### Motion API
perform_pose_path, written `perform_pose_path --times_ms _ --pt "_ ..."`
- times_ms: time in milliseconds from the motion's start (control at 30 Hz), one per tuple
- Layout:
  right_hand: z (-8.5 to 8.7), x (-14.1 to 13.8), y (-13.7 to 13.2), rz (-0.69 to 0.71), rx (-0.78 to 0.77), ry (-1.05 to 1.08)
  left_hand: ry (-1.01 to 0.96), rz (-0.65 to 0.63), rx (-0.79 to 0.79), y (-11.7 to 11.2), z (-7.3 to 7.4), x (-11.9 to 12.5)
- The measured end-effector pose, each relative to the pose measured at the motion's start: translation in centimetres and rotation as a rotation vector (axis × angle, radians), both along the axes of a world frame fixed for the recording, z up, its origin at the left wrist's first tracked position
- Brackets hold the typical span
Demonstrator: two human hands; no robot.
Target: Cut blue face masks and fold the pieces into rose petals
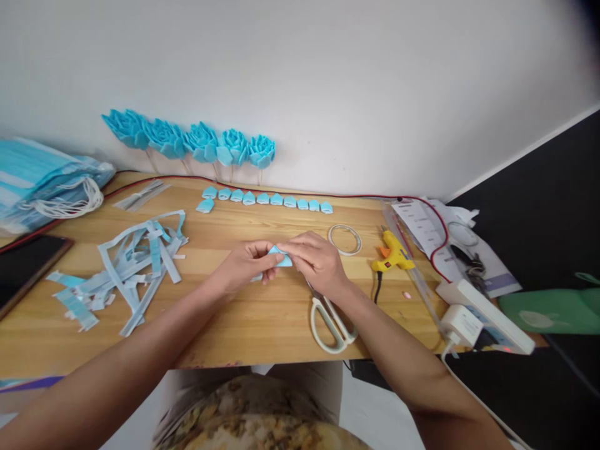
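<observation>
Between my two hands, above the middle of the wooden table (pixel 210 350), is a small folded piece of blue mask fabric (pixel 282 259). My left hand (pixel 249 259) pinches its left side between thumb and fingers. On its upper right edge press the fingertips of my right hand (pixel 319 259). Below my right wrist lie scissors (pixel 328 331) with pale handles, their blades mostly hidden under the hand. Beyond the hands runs a row of folded blue petals (pixel 276 199), with one more petal (pixel 205 205) in front at its left end.
Several blue fabric flowers (pixel 201 142) on sticks lean against the wall. Left are cut fabric strips (pixel 140 269), bagged masks (pixel 37 181) and a phone (pixel 32 269). Right are a tape roll (pixel 332 237), a yellow glue gun (pixel 394 253) and a power strip (pixel 492 315). A red-black cable crosses the back.
</observation>
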State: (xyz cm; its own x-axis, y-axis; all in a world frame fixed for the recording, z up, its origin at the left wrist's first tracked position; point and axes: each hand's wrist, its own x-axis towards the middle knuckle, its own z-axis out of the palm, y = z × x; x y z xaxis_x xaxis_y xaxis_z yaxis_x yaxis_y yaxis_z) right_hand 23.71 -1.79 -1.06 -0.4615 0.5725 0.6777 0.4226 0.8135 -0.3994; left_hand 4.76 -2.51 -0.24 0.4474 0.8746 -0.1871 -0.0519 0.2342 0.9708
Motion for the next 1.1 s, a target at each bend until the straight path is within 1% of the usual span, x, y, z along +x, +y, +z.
perform_pose_path --times_ms 267,333,367,400,433,500,567,600,667,767,867,1100 --pt "0.1 0.0 0.0 -0.017 0.031 -0.020 -0.033 0.000 0.002 -0.1 0.2 0.1" --pt "0.1 -0.1 -0.1 -0.010 0.007 -0.011 -0.038 0.012 -0.004 -0.1 0.2 0.1" --pt "0.2 -0.1 -0.1 -0.011 -0.032 0.004 -0.035 0.022 -0.006 -0.1 0.3 0.1" --pt "0.2 -0.1 -0.2 -0.022 -0.101 0.027 -0.026 0.033 -0.006 -0.1 0.3 0.1" --pt "0.3 0.0 -0.3 -0.040 -0.203 0.058 -0.008 0.043 -0.001 -0.1 0.3 0.1" --pt "0.4 0.1 -0.3 -0.075 -0.470 0.146 0.044 0.052 0.024 -0.1 0.4 0.0" --pt "0.6 0.3 -0.3 -0.076 -0.715 0.231 0.097 0.053 0.063 -0.1 0.3 0.0" --pt "0.7 0.4 -0.2 -0.057 -0.797 0.255 0.120 0.054 0.081 0.0 0.2 -0.1" --pt "0.8 0.4 -0.1 -0.017 -0.883 0.264 0.158 0.056 0.106 0.1 0.0 -0.1" --pt "1.1 0.2 -0.1 0.002 -0.917 0.249 0.208 0.063 0.142 0.2 -0.4 -0.1" --pt "1.3 0.0 -0.4 -0.028 -0.918 0.239 0.245 0.069 0.171 0.2 -0.5 -0.1" --pt "1.1 -0.3 -0.6 -0.140 -0.792 0.147 0.263 0.055 0.182 0.1 -0.5 -0.1"
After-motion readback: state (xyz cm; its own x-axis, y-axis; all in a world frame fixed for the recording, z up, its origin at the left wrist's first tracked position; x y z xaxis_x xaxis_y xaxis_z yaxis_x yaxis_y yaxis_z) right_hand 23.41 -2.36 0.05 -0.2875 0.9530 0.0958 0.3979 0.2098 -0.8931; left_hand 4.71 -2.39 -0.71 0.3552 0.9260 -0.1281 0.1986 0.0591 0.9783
